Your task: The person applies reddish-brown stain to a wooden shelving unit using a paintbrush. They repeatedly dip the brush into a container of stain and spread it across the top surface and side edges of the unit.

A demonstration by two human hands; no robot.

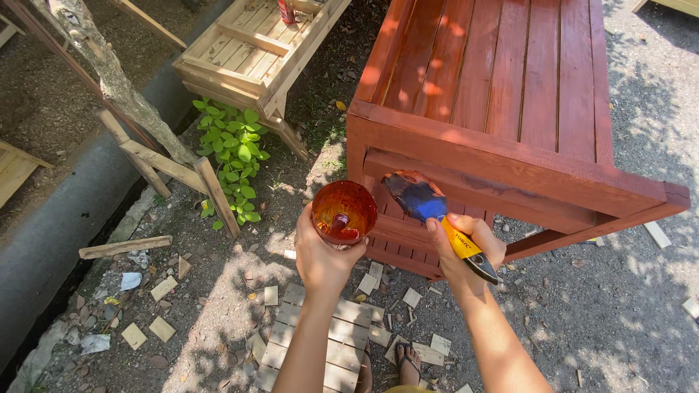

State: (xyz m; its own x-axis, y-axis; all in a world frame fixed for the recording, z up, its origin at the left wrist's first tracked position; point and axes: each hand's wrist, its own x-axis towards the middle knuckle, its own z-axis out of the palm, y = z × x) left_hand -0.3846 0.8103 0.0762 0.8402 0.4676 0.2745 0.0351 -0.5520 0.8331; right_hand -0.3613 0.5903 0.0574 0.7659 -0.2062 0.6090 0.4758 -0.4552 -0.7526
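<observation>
My left hand [320, 255] grips a small round cup [344, 211] stained reddish brown, with a little dark red liquid at its bottom. My right hand [466, 244] holds a paintbrush [429, 207] by its yellow and black handle. The brush has a blue ferrule and reddish bristles, and its tip touches the front rail of a large red-brown stained wooden slatted piece [502, 94]. The cup sits just left of the brush, close to that piece's left corner post.
An unpainted slatted wooden piece [255, 51] stands at the back left, with a red can on it. A leafy green plant [233, 156], a bare trunk [109, 73] and wooden props stand left. Several wood offcuts litter the dirt, and a small slat panel [328, 342] lies by my sandalled foot [408, 364].
</observation>
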